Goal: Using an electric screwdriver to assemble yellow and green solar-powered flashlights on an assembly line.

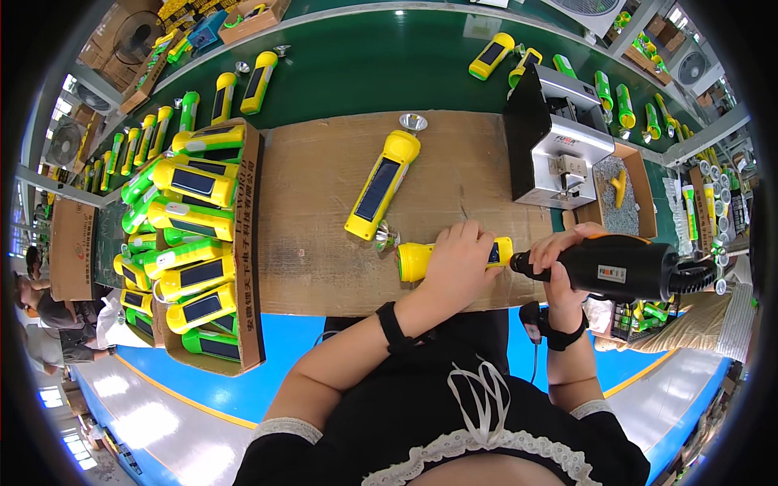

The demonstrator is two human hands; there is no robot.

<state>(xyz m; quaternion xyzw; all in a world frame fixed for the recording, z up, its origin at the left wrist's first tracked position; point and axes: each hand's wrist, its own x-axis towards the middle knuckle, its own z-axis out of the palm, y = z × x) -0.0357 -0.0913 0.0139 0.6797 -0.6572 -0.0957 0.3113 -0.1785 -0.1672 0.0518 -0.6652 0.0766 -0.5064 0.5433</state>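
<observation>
My left hand [458,263] is closed over a yellow flashlight [415,261] that lies sideways on the brown cardboard sheet [308,178]. Part of its dark solar panel shows between my fingers and its tail end. In my right hand [559,253] is a black electric screwdriver [620,267], held level with its tip at the flashlight's tail end. The bit itself is too small to make out. A silvery reflector [386,236] sits by the flashlight's head end. Just beyond lies another yellow flashlight [382,186] with its solar panel up and a loose reflector [413,122] at its head.
On the left stands a carton [250,267] heaped with yellow and green flashlights. A black and silver machine [559,138] stands at the right, beside a box of small screws [620,202] holding a yellow scoop [619,189]. More flashlights line the green bench [348,73] behind.
</observation>
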